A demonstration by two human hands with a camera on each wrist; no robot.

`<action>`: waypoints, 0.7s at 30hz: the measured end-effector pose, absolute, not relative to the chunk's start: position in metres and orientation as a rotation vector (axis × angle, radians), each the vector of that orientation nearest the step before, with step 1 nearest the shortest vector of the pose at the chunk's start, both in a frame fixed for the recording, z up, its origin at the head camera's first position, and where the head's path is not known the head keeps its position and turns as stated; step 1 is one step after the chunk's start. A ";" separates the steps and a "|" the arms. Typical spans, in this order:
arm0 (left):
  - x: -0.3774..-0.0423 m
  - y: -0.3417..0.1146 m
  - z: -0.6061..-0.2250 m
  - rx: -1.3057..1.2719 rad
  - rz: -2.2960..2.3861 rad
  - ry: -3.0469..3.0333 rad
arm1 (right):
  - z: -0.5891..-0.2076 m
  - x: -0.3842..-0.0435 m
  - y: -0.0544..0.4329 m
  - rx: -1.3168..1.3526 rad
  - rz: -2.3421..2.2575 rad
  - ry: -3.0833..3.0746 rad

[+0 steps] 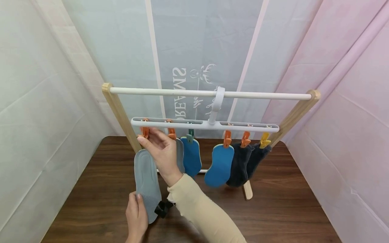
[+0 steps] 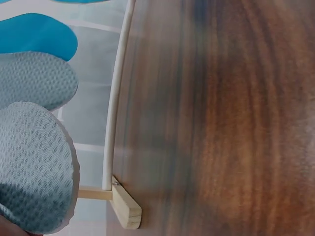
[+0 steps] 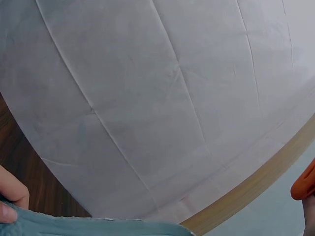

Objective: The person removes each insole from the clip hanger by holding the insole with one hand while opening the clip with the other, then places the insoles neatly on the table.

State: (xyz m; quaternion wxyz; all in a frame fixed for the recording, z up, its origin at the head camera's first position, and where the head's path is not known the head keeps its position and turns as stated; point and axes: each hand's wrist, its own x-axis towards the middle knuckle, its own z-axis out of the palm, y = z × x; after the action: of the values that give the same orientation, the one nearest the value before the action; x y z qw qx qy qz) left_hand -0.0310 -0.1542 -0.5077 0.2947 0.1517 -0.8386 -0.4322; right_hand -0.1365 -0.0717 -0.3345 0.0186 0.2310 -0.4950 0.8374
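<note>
My left hand holds a grey insole near its lower end, thumb on its face. In the left wrist view, this insole shows a dimpled, meshed surface. Reaching across, my right hand pinches the leftmost orange clothespin on a white hanger. The insole's top is just below that clothespin and apart from it. In the right wrist view, the orange clothespin appears at the right edge. Whether its jaws are spread is hidden.
Beside my right hand hangs another grey insole, then blue insoles and dark fuzzy insoles on clothespins. The hanger hooks over a white rod on a wooden-legged rack. Beneath is a dark wooden table.
</note>
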 end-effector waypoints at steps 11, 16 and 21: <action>-0.019 -0.154 -0.520 0.492 -1.215 -2.356 | -0.332 -0.139 -0.070 0.773 2.592 -1.554; -0.017 -0.154 -0.523 0.508 -1.256 -2.412 | -0.332 -0.139 -0.070 0.781 2.579 -1.570; -0.016 -0.154 -0.522 0.534 -1.299 -2.468 | -0.332 -0.139 -0.070 0.807 2.553 -1.566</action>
State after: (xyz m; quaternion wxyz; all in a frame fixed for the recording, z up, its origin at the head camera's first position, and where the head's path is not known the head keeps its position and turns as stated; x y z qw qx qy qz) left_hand -0.0160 -0.1544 -0.5222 0.1505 0.1858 -0.8592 -0.4523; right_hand -0.1386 -0.0701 -0.3319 0.0196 0.2601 -0.5048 0.8229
